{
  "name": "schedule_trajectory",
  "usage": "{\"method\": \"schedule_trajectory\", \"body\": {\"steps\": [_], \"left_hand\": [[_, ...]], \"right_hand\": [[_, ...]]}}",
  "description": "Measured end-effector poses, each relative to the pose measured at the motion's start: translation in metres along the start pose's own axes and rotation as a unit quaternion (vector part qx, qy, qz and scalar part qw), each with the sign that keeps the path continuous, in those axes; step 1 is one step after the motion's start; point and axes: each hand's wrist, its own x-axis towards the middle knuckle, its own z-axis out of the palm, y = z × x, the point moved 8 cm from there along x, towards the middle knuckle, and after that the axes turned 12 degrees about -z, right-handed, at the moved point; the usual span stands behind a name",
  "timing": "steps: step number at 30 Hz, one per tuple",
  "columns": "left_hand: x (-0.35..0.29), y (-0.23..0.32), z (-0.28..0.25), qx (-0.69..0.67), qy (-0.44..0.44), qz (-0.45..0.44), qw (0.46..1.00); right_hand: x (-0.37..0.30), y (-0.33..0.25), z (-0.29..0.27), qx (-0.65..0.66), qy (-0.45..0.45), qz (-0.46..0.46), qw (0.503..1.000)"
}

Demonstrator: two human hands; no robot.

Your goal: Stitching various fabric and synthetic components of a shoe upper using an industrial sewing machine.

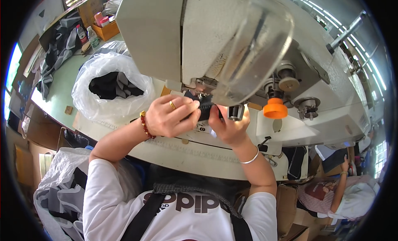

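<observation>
Head view: from where I stand, a big cream industrial sewing machine [199, 29] fills the top and right. Below it curves the pale worktable [182, 158], a measuring scale printed along its near side. To the left sits an open white plastic bag [83, 89] with black and grey cloth [110, 85] inside. A clear plastic shield [257, 46] slants down over the workspace.

Two bare hands meet under the machine. The left hand [172, 116] has thumb and forefinger drawn together, pinching a black fabric piece [204, 112]. The right hand [232, 127] lays its thumb along the fabric's right side; its other fingertips are partly hidden, so I cannot tell whether they pinch too.

The fabric lies between the hands, just on the near side of the metal presser-foot assembly [201, 84]. To my mind, handling it well means keeping it flat and lightly taut, both hands level, its edge squared to the foot and fingertips clear of the needle path.

Its far edge seems to face the machine; fingers cover its sides, so I cannot tell its long axis.

Smallest is a gold ring [172, 105] on the left hand.
</observation>
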Motion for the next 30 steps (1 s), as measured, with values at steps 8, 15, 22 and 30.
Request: {"method": "schedule_trajectory", "body": {"steps": [8, 15, 22, 30], "left_hand": [[-0.005, -0.011, 0.003, 0.009, 0.009, -0.120, 0.993], [-0.009, -0.021, 0.001, -0.156, -0.124, -0.152, 0.968], [-0.030, -0.060, 0.018, -0.413, -0.161, -0.310, 0.841], [-0.019, -0.058, 0.016, -0.407, -0.182, -0.323, 0.834]], "right_hand": [[0.006, -0.015, 0.004, -0.148, -0.122, -0.141, 0.971], [-0.005, -0.018, 0.002, 0.012, -0.063, -0.093, 0.994], [0.002, -0.023, -0.006, -0.022, -0.106, -0.096, 0.989], [-0.014, -0.020, -0.006, -0.030, -0.123, -0.064, 0.990]]}}
